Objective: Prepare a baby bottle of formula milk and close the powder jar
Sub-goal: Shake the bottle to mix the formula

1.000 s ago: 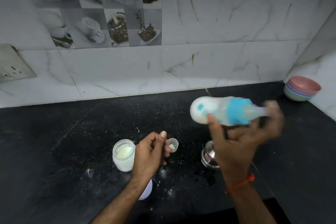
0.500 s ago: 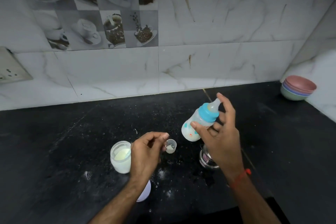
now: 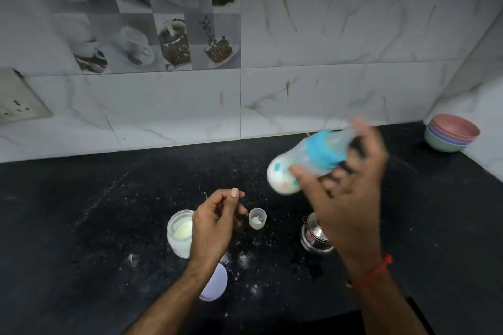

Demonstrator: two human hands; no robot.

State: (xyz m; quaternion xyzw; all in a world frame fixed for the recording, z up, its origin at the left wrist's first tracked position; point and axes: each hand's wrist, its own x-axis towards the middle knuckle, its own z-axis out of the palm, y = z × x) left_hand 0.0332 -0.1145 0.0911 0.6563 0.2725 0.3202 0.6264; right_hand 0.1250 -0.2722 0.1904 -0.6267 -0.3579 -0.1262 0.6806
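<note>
1. While blurred w/ motion, the right hand (image 3: 351,187) grips the baby bottle (image 3: 304,162) above the tabletop (image 3: 81,226), bottle tilted, base toward lower left, blue collar & teat toward upper right; milky liquid inside.
2. Left hand (image 3: 215,221) hovers over the tabletop w/ fingers curled, thumb & forefinger pinching the handle of a small scoop (image 3: 257,218) holding a bit of powder.
3. Powder jar (image 3: 179,234) stands uncapped just left of the left hand; its lid (image 3: 215,283) lies near, partly under the left wrist.
4. Steel cup (image 3: 314,235) sits below the right hand. Spilled powder specks around.
5. Stacked bowls (image 3: 450,132) in far right corner.
</note>
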